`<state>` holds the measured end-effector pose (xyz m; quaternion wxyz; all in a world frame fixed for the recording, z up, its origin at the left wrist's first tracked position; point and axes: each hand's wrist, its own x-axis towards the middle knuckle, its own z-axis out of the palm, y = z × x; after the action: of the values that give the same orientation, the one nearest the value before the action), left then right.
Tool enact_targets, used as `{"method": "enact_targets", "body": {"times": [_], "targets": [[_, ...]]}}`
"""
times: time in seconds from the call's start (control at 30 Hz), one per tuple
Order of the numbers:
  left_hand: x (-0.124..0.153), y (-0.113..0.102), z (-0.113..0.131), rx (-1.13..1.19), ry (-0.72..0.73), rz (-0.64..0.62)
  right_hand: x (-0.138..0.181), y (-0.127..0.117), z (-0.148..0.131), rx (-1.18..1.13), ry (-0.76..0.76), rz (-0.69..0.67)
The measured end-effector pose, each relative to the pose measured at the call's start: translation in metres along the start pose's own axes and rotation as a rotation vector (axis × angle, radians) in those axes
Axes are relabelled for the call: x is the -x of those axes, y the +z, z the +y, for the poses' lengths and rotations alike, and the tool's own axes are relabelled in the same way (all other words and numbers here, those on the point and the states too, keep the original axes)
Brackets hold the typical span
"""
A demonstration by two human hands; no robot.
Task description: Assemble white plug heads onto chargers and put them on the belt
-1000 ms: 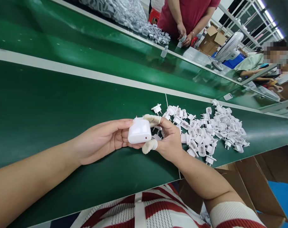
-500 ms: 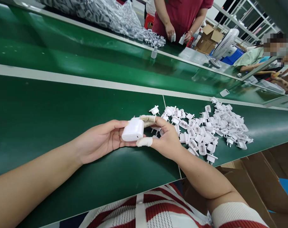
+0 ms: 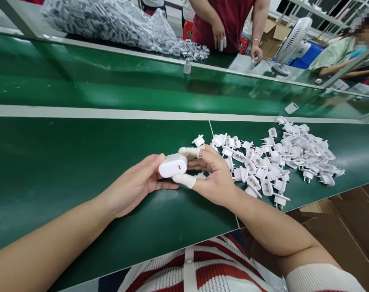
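A white charger (image 3: 173,165) with a small port in its end face is held between my two hands above the green table (image 3: 111,146). My left hand (image 3: 141,182) grips its left side, thumb on top and fingers beneath. White finger cots cover the thumb and index finger of my right hand (image 3: 207,172), which pinch the charger's right side. Just beyond my right hand, a loose pile of white plug pieces (image 3: 263,162) with pins spreads over the table. One plug piece (image 3: 198,140) lies apart at the pile's left end.
A green conveyor belt (image 3: 96,89) runs behind a pale rail (image 3: 80,111), with one white charger shell (image 3: 291,108) on it. Across stand a bagged heap of white parts (image 3: 111,28), a co-worker in a red shirt (image 3: 223,24) and a fan (image 3: 292,44). Cardboard boxes (image 3: 339,227) sit at lower right.
The charger has tilted so its port end faces me more squarely. My head view has shifted and levelled. The co-worker's hands have moved apart, one reaching down to the right.
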<state>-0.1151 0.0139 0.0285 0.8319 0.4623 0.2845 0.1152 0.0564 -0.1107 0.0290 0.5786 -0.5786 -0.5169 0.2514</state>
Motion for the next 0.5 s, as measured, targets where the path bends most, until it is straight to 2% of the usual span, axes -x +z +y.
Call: {"method": "enact_targets", "body": {"times": [0.07,0.23,0.33,0.5], "targets": [[0.003,-0.001,-0.004,-0.092,0.133,0.069,0.001,0.002,-0.001,-0.041,0.041,0.015],[0.015,0.001,-0.007,-0.330,0.363,0.096,0.002,0.004,-0.002,-0.075,0.096,0.032],[0.020,0.004,-0.007,-0.357,0.381,0.115,0.002,0.004,0.000,-0.052,0.084,0.046],[0.018,0.002,-0.009,-0.281,0.308,0.100,0.001,0.003,0.003,-0.009,0.090,0.050]]}}
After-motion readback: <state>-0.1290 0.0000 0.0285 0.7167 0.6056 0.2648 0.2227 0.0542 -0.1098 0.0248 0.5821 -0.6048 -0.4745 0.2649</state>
